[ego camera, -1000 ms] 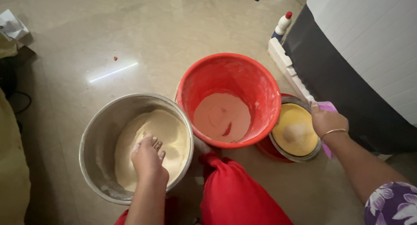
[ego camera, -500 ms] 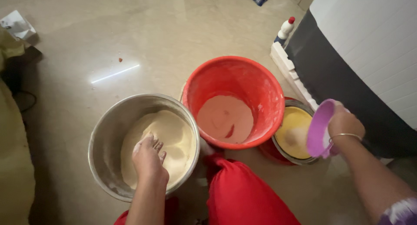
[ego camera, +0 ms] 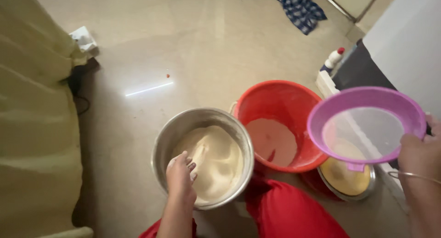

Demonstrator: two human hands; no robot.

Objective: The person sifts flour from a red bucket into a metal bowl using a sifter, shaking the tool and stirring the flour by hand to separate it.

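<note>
Two hands are busy over the floor: the right hand (ego camera: 420, 155), a thin bangle at its wrist, grips the rim of a purple sieve (ego camera: 366, 124) and holds it tilted in the air, its pale mesh facing the camera, above a small steel plate (ego camera: 347, 180) of yellowish powder and just right of a red bucket (ego camera: 278, 123). The left hand (ego camera: 179, 176) rests inside a steel pot (ego camera: 202, 157), fingers loosely curled and dipped into the cream-coloured flour that fills it (it grasps nothing that can be seen). The pot stands touching the bucket, which has a pinkish layer at its bottom. A knee in red cloth (ego camera: 289, 212) shows below, between pot and plate. Farther off on the beige tiled floor (ego camera: 183, 45) lie a blue checked cloth (ego camera: 301, 8) and a white bottle with a red cap (ego camera: 333, 59), beside a dark cabinet edge. A yellow-green fabric (ego camera: 32, 118) fills the left side.
</note>
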